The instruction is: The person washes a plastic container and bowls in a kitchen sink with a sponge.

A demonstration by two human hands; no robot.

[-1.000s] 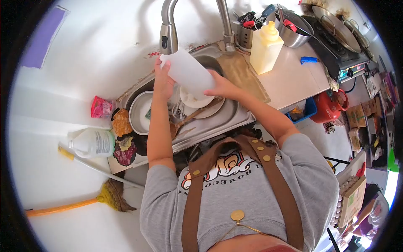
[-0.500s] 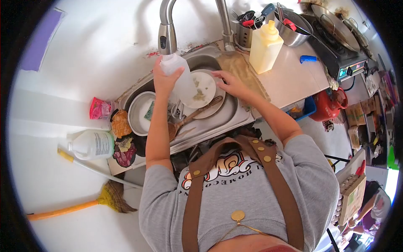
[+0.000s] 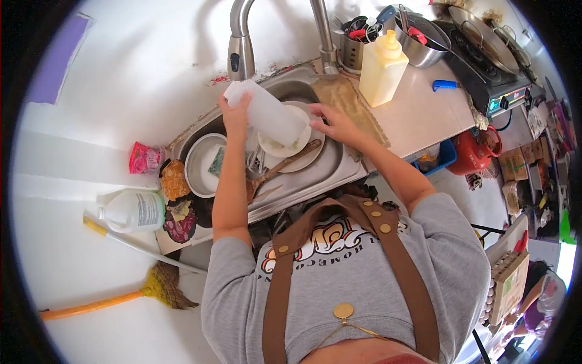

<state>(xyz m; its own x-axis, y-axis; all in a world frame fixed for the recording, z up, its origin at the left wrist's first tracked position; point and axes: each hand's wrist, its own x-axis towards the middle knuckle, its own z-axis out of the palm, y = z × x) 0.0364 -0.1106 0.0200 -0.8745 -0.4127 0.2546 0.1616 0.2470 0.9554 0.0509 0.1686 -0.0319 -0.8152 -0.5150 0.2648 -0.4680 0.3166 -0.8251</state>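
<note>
Below the tap head (image 3: 241,59), my left hand (image 3: 234,114) grips the upper end of a translucent white plastic bottle (image 3: 273,115). The bottle is tilted, with its far end over a small white plate (image 3: 274,148) in the sink. My right hand (image 3: 336,125) hovers near the plates' right side, fingers apart and holding nothing. A wooden spoon (image 3: 285,162) lies across the dishes. Left of it are a metal bowl (image 3: 195,167) and a green sponge (image 3: 217,161).
A yellow squeeze bottle (image 3: 383,70) stands on the counter right of the sink (image 3: 267,209), near a utensil holder (image 3: 351,51) and a stove (image 3: 485,67). A clear jug (image 3: 130,211) and a broom (image 3: 160,288) are at left.
My left hand has tipped the bottle from nearly upright to a slant, its lower end swinging right over the small plate. My right hand has shifted only slightly.
</note>
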